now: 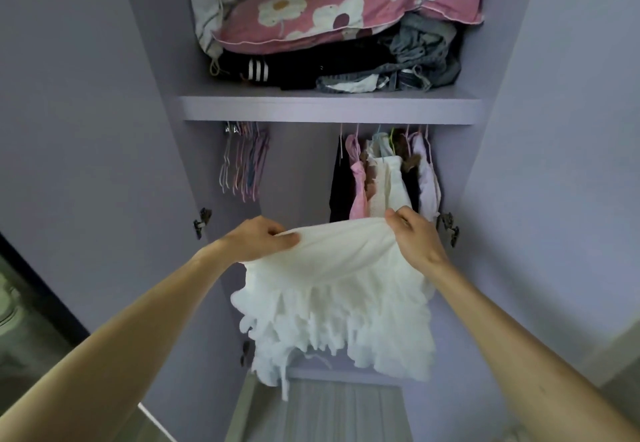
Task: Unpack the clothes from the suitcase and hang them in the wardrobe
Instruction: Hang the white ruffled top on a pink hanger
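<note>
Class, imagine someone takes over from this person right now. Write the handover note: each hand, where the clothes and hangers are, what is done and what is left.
The left hand grips the left end of the white ruffled skirt at its waistband.
The right hand grips the right end.
The skirt is held spread out in front of the open wardrobe, on no hanger.
Done: several hung clothes at the right inside.
Left: take one of the empty hangers at the left and hang the skirt. The suitcase is out of view, so what remains in it cannot be told.
</note>
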A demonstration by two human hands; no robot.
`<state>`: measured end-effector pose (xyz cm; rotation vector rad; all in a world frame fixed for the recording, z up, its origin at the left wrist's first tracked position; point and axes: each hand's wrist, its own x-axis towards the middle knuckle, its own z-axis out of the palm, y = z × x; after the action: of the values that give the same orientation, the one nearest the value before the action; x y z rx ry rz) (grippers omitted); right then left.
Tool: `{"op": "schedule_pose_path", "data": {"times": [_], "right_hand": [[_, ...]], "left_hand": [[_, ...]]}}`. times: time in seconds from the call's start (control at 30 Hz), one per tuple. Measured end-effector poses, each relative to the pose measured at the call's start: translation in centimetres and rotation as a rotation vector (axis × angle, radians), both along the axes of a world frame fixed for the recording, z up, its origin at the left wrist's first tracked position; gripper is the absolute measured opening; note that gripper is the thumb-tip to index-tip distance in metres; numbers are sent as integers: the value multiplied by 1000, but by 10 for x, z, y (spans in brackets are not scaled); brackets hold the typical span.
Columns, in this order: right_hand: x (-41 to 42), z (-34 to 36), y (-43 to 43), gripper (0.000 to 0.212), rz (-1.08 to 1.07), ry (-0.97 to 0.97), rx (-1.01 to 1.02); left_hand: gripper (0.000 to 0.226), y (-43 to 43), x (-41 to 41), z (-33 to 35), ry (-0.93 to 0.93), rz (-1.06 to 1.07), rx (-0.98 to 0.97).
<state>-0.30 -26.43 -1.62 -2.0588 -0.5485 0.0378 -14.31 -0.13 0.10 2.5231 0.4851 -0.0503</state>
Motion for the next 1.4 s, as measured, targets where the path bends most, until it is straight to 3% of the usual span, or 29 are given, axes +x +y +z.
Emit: {"op": "schedule_pose_path", "data": {"times": [0.2,0.3,0.47,0.57,0.67,0.8,0.9,0.97,1.07,1.13,1.2,1.3,1.4], "right_hand": [[4,-7,-7,36,132,96,-22],[7,-6,-5,28,73,97,18],[6,-2,3,28,-106,93,33],[2,-3,4,31,-106,12,22],[-3,-4,-2,33,-8,-86,-78],[-3,-9,-15,51,150,-147,-355],[9,-19,-22,34,219,-122,-426],[21,-24,-30,25,231,-112,-557],[30,-33,-40,32,181,-68,-698],[33,-36,-42,31,83,-79,-708],[34,-37,-41,35,44,35,-659],[33,-41,-43,36,-24,515,-246],[34,-48,-46,27,-90,854,280]], "left_hand": [[18,10,3,-6,6,-65,327],[21,7,3,-21,66,-128,503],[34,-1,2,-53,159,-145,556],[32,-1,3,-56,138,-126,608],[27,5,3,-51,139,-106,616],[27,20,1,-52,174,-43,633],[43,25,-4,-54,266,-49,658],[40,36,-12,-58,361,-27,650],[36,48,-16,-61,270,91,454],[28,43,-10,-49,200,154,209],[16,33,-9,-35,266,168,-95],[18,35,-18,-31,296,148,-360],[31,40,-29,-42,131,298,-652]]}}
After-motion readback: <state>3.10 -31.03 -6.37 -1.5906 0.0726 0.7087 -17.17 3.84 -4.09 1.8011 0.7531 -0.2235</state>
